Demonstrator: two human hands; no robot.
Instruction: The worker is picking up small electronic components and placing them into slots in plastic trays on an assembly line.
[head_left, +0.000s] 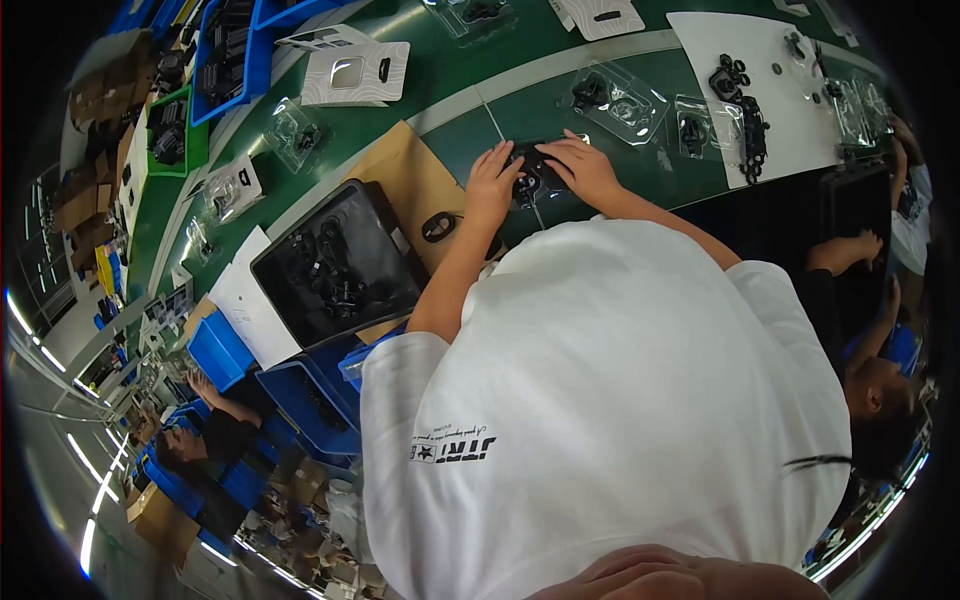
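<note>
At 12 o'clock in our view, our left hand [489, 185] and right hand [588, 173] flank a black part [541, 175] on the green tabletop [700, 186], probably to steady it from both sides. Fingers touch it, but we cannot tell whether either grip closes. Our forearms converge from 7 and 4 o'clock, fingers bent inward, palms down. The black bin [405, 236] at 8 o'clock presumably sits within reach.
</note>
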